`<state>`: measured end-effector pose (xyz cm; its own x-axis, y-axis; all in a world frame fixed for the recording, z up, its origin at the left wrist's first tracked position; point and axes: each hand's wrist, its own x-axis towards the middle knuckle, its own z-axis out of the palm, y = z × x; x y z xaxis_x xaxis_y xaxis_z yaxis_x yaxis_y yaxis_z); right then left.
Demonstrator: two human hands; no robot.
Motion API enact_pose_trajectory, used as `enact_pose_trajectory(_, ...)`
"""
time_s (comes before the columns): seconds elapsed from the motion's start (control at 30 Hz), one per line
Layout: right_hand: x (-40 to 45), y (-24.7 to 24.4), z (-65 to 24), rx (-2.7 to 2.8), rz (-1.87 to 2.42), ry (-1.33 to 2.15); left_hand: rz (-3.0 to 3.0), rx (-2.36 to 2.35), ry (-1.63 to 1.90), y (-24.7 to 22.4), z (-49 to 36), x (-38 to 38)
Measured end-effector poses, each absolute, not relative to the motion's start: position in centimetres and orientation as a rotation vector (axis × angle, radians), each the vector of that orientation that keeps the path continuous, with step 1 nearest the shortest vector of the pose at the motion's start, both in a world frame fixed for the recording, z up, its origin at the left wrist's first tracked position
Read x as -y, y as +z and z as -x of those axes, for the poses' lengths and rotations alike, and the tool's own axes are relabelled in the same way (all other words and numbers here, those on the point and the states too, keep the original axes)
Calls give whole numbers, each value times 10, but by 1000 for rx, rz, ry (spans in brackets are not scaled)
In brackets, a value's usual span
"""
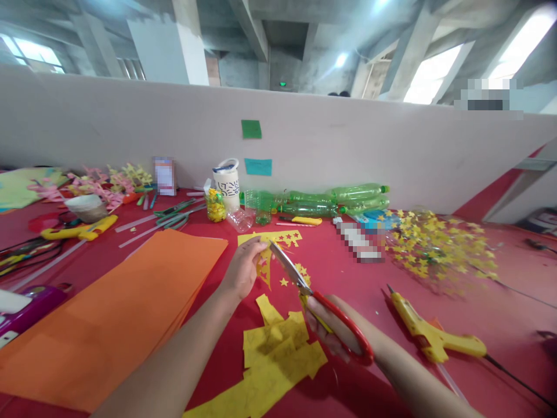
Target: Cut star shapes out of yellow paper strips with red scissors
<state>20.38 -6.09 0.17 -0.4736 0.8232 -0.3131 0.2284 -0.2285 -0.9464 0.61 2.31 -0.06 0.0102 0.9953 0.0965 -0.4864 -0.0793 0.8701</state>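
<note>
The person's left hand (243, 267) pinches yellow paper (263, 255); their right hand (333, 328) grips red-handled metal scissors (299, 281), tips close by.

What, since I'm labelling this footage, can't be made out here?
All in the head view:
Right hand: partly hidden behind the red-handled scissors.
Purple object: cut off by the left edge.
Upright screen: content masked by pixelation.
Yellow strips: drawn lines too faint and blurred to trace.

red-handled scissors (306, 288), yellow paper (281, 366), orange sheets (122, 307), red tabletop (361, 389), black-marked white cup (227, 187)
</note>
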Motion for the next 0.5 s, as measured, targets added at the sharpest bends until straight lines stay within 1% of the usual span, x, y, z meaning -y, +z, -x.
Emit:
enact_pose_trajectory(0.23, 61, 10, -203, 1584, 1315, 1745, -913, -753, 1421, -4, -2, -25)
enact_pose_trajectory(0.4, 61, 4, -202, 1549, 1282, 1732, -996, -812, 1409, -5, -2, -28)
enact_pose_trajectory(0.5, 58, -4, -201, 1485, 1246, 1711, -1179, -971, 1592, 3, -1, -23)
